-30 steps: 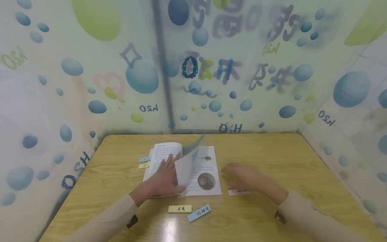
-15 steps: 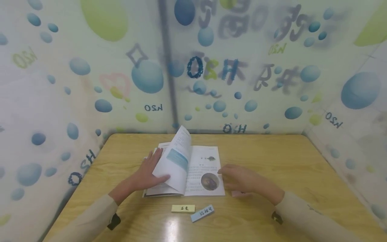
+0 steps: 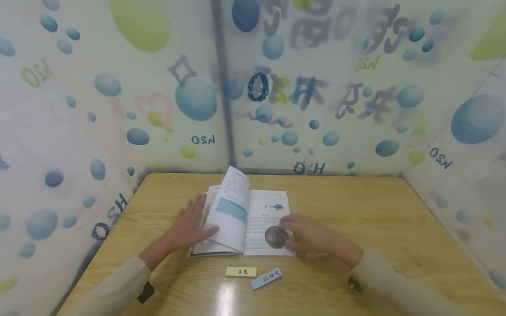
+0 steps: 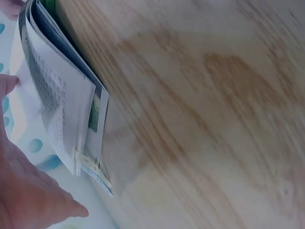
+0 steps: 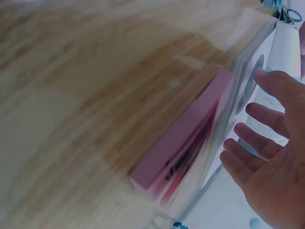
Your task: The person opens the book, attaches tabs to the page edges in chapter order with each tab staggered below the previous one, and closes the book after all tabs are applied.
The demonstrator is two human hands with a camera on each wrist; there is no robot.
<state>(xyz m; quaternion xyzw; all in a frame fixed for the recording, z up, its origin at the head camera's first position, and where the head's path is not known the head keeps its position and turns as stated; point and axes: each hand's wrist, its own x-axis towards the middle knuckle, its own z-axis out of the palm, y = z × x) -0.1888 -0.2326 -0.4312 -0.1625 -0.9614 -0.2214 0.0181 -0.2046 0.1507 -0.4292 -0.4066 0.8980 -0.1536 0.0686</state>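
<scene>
An open book [image 3: 269, 199] lies at the middle of the table, one leaf [image 3: 231, 230] raised and leaning over to the left. My left hand [image 3: 187, 226] is at the book's left side, fingers spread and straight, its thumb against the raised leaf. In the left wrist view the thumb touches the page [image 4: 57, 90]. Over the right page's outer edge is my right hand [image 3: 312, 235], close to a round picture. In the right wrist view its fingers [image 5: 259, 138] are loosely bent with nothing between them. A pink sticky-note pad [image 5: 181, 143] lies beside the book, mostly hidden under this hand in the head view.
In front of the book lie a yellow sticky-note pad [image 3: 241, 272] and a slanted blue one [image 3: 266, 278]. Sticky tabs [image 4: 95, 171] stick out from the book's left edge. A patterned partition [image 3: 336, 131] stands behind the wooden table [image 3: 356, 202].
The leaf has swung over from right to left, and my left hand has shifted left with its thumb against it. My right hand has moved left onto the right page's edge.
</scene>
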